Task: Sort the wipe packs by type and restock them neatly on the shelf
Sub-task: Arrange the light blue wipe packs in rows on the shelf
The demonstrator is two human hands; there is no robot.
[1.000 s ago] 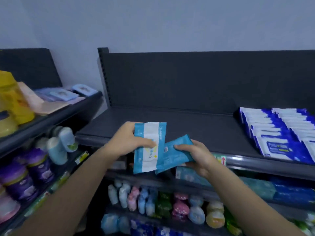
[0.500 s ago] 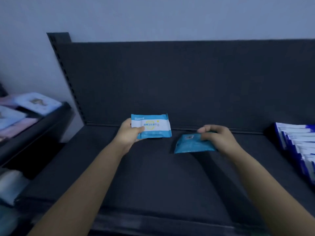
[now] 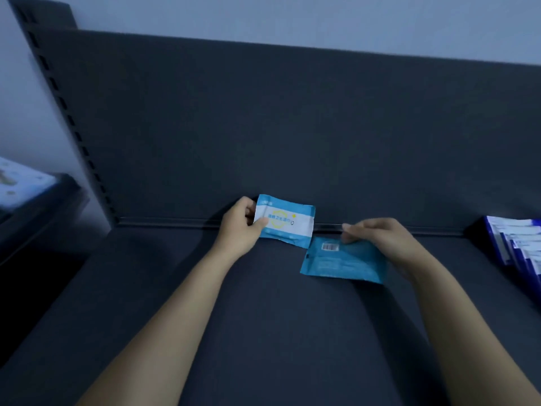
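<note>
My left hand (image 3: 238,227) pinches the left end of a light-blue and white wipe pack (image 3: 288,221), held face up close to the back panel of the dark shelf (image 3: 263,317). My right hand (image 3: 380,238) grips a second light-blue wipe pack (image 3: 342,263) by its top edge; its back with a barcode faces me and it hangs tilted just above the shelf floor. The two packs sit side by side, nearly touching at one corner.
A row of dark-blue and white wipe packs (image 3: 518,247) stands at the shelf's right end. The slotted upright (image 3: 67,112) marks the left end. A neighbouring shelf on the left holds a pale printed pack (image 3: 20,183).
Both hands reached further in, from the shelf's front edge towards the back panel. The left pack now lies near the back wall, and the right pack has turned more towards me.
</note>
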